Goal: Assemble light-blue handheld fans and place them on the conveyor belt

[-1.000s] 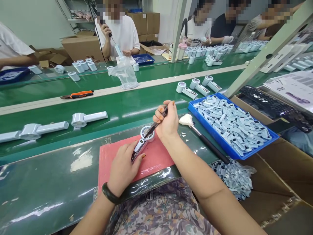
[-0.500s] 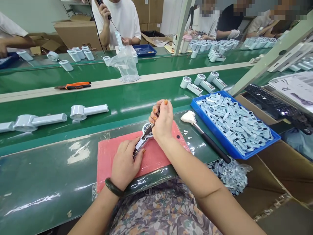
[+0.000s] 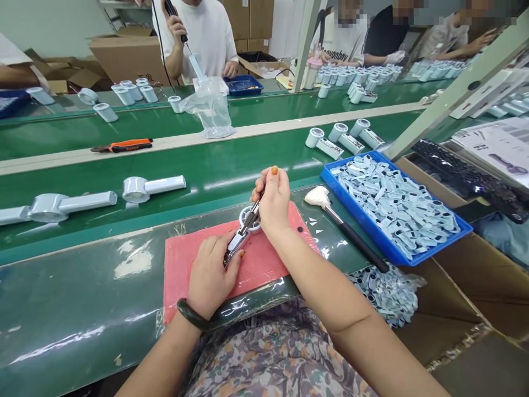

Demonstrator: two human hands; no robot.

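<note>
A small white handheld fan part with a round head and an open handle lies on a red mat in front of me. My left hand is closed on the handle and pins it to the mat. My right hand is closed on a thin dark tool, and the tool's tip rests near the round head.
A blue tray of several small pale plastic parts stands to the right, a black-handled brush beside it. Finished white fans lie on the green conveyor. Orange-handled pliers lie farther back. Other people work across the line.
My right hand has drawn in closer over the fan's round head, and the tool now stands steeper. My left hand has stayed on the handle.
</note>
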